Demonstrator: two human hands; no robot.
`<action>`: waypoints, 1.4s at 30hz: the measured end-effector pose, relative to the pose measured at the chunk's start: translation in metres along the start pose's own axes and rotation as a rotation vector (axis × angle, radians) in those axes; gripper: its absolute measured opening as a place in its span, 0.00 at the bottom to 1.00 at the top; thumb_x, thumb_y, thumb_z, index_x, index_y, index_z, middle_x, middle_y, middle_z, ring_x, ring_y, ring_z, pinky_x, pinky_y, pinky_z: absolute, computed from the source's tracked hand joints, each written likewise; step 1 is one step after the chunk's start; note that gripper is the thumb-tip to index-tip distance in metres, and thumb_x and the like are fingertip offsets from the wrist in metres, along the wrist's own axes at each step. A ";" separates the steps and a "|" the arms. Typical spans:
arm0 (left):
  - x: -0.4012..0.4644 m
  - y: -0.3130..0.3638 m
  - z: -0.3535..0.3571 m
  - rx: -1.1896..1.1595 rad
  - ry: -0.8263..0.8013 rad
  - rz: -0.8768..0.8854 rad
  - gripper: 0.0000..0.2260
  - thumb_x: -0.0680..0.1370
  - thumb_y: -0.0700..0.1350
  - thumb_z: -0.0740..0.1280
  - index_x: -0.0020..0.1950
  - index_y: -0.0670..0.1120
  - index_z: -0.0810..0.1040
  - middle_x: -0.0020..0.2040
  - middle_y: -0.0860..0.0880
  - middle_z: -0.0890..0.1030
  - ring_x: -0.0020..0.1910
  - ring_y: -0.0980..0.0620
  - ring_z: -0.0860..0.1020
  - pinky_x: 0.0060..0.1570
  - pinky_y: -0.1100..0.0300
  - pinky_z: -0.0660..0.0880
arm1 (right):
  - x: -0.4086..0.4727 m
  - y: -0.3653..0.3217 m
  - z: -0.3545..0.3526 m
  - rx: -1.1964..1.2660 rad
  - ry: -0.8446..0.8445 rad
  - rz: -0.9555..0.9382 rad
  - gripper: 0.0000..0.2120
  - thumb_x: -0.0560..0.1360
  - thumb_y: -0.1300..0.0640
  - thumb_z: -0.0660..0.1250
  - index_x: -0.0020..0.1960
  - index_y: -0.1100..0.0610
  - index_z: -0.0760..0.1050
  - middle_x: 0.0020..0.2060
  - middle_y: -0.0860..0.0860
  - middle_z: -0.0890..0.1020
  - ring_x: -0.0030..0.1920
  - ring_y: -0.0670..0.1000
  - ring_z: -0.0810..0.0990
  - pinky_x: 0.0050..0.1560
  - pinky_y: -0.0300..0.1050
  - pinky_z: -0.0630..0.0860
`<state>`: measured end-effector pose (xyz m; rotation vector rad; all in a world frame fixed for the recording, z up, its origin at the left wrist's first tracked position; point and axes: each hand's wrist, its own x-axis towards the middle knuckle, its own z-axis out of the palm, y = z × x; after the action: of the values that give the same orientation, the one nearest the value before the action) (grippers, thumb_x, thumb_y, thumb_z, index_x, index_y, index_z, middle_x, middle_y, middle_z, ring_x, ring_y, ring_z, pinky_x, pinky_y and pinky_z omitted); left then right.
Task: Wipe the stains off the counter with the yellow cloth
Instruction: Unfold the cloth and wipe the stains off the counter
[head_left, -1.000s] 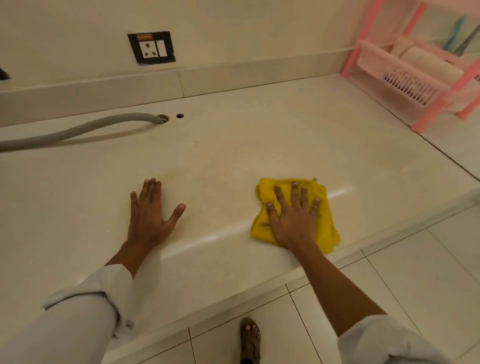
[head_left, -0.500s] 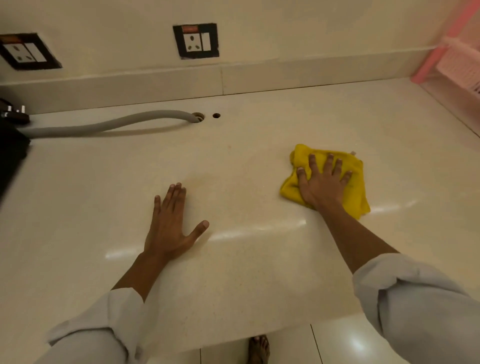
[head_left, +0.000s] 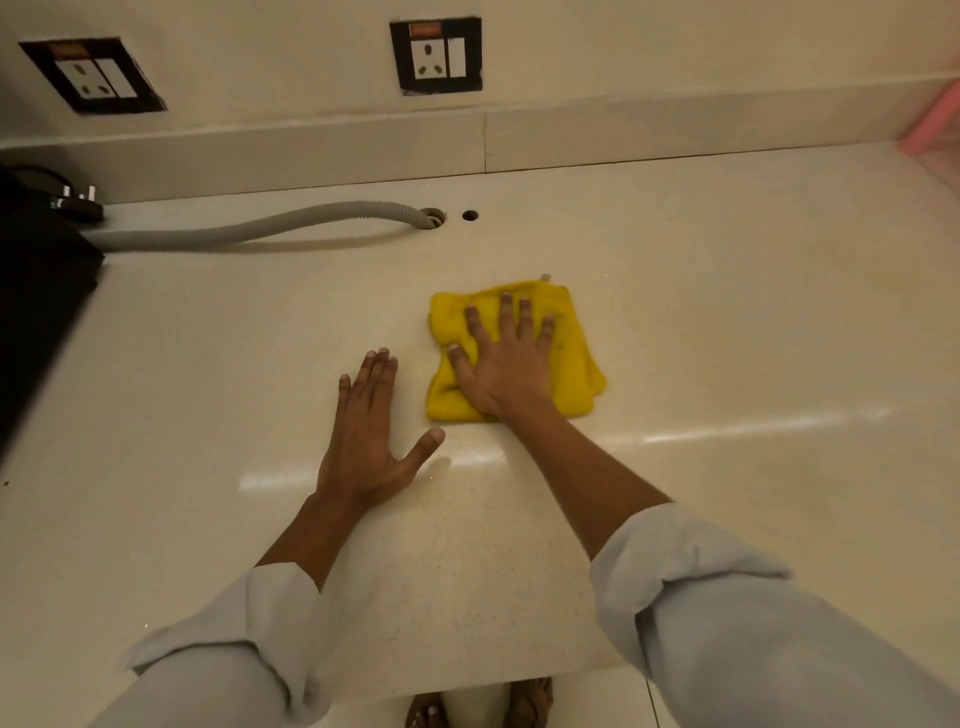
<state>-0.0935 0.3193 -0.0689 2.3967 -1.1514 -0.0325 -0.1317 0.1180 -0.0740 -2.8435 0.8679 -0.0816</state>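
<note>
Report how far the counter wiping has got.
Done: cannot tell; no clear stains show on the counter. In hand: the right hand presses flat on the yellow cloth mid-counter, while the left hand braces beside it. Left: the stretch toward the grey hose looks faintly discoloured.

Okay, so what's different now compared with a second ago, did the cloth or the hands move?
The right hand has pushed the yellow cloth away from the counter's front edge, toward the wall, and leftward, closer to the left hand. Nothing was picked up or released. The left hand stays flat on the counter, and the grey hose is unmoved.
</note>
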 end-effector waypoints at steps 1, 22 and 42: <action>-0.001 0.001 -0.001 -0.016 0.023 0.004 0.45 0.72 0.72 0.51 0.78 0.42 0.51 0.79 0.44 0.53 0.79 0.49 0.49 0.77 0.42 0.48 | -0.011 -0.010 0.002 0.009 0.002 -0.020 0.35 0.76 0.32 0.43 0.79 0.45 0.50 0.80 0.60 0.51 0.79 0.64 0.44 0.74 0.69 0.36; -0.001 0.136 0.018 0.092 0.003 -0.011 0.28 0.70 0.64 0.62 0.58 0.43 0.70 0.54 0.44 0.77 0.55 0.43 0.73 0.51 0.48 0.70 | -0.188 0.062 -0.025 0.071 0.044 0.149 0.38 0.73 0.29 0.44 0.79 0.42 0.50 0.80 0.55 0.49 0.80 0.58 0.43 0.76 0.65 0.39; 0.092 0.202 0.066 0.071 -0.097 -0.375 0.14 0.72 0.36 0.61 0.56 0.43 0.69 0.51 0.43 0.77 0.52 0.43 0.74 0.44 0.51 0.73 | -0.091 0.172 -0.032 0.068 0.060 -0.065 0.33 0.77 0.33 0.46 0.78 0.47 0.58 0.80 0.58 0.53 0.80 0.60 0.42 0.75 0.69 0.39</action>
<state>-0.1963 0.1162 -0.0245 2.6673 -0.7374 -0.2358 -0.3049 0.0233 -0.0734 -2.8183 0.7690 -0.2023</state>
